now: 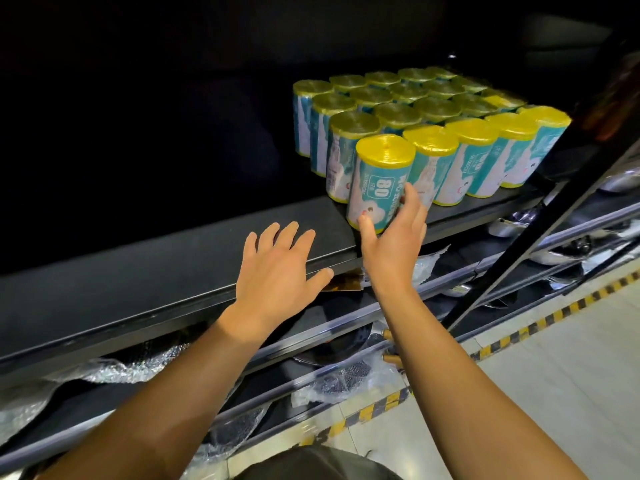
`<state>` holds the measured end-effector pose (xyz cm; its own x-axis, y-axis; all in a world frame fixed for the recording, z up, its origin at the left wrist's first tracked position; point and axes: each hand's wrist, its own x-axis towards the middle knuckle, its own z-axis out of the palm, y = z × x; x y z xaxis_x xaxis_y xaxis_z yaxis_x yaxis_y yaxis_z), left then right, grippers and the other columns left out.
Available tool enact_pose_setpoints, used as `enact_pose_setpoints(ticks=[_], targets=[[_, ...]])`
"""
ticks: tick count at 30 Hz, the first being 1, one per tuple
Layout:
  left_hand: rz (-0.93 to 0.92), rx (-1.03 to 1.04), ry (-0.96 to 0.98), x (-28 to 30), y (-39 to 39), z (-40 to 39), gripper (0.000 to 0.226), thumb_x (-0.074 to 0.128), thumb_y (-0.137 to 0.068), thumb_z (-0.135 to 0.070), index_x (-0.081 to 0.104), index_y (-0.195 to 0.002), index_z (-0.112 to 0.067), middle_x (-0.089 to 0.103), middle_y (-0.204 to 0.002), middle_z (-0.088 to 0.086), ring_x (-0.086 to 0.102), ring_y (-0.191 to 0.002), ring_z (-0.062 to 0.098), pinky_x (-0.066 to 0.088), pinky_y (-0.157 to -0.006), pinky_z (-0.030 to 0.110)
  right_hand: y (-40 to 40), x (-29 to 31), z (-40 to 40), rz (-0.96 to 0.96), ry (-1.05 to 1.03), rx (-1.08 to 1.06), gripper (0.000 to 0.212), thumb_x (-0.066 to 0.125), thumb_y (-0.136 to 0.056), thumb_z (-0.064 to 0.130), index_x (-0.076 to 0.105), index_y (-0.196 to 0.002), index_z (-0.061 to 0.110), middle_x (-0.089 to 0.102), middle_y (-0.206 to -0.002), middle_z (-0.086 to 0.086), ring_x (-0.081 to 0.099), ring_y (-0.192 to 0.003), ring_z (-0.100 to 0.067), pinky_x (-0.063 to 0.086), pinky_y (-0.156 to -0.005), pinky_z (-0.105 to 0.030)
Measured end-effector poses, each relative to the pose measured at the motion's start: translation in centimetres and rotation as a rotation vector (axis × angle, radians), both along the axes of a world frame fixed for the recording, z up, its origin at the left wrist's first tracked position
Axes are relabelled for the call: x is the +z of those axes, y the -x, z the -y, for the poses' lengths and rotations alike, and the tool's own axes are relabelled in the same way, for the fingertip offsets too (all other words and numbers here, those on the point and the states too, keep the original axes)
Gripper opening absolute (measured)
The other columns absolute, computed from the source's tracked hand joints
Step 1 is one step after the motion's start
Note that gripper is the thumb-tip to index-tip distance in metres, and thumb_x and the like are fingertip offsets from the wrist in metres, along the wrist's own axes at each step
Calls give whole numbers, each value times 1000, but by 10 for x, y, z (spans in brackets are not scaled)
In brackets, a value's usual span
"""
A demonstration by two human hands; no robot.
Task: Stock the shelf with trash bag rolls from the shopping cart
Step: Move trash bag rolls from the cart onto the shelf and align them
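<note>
The right hand (393,237) grasped a trash bag roll (379,180) near its base, thumb on the front and fingers round its right side. The roll stood at the front edge of the black shelf (194,251), long axis near vertical, yellow end up, tilted slightly right, beside the stocked rolls (433,109). The left hand (277,268) was released, fingers spread over the shelf edge.

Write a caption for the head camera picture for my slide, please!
Right hand sets a roll on the shelf beside the other rolls; left hand hovers open.
</note>
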<state>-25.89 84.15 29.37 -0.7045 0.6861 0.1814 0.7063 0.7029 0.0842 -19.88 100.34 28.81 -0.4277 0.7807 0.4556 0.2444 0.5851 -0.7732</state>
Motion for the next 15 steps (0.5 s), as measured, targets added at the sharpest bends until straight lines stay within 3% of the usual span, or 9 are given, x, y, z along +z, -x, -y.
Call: enact_pose_setpoints(ticks=[7, 11, 15], targets=[[8, -6, 23, 1, 1, 2, 73, 39, -91, -68, 31, -152, -28, 29, -160, 3, 20, -149, 30, 17, -120, 53, -16, -1, 0, 106, 25, 48, 76, 73, -88, 27, 33, -150, 10, 44, -145, -12, 41, -133, -31, 39, -110, -46], [-8, -11, 12, 1, -1, 2, 70, 41, -93, -65, 35, -151, -27, 34, -158, 1, 26, -147, 27, 22, -118, 51, -50, -7, 12, 214, 11, 119, 72, 69, -92, 33, 36, -151, 10, 41, -151, -9, 33, -140, -28, 30, -114, -38], [-3, 11, 3, -3, -21, 14, 69, 44, -94, -61, 32, -152, -26, 30, -160, 0, 23, -148, 26, 21, -119, 49, -87, -17, 31, 269, -4, 229, 65, 66, -93, 35, 40, -149, 13, 43, -150, -6, 34, -141, -25, 30, -117, -39]])
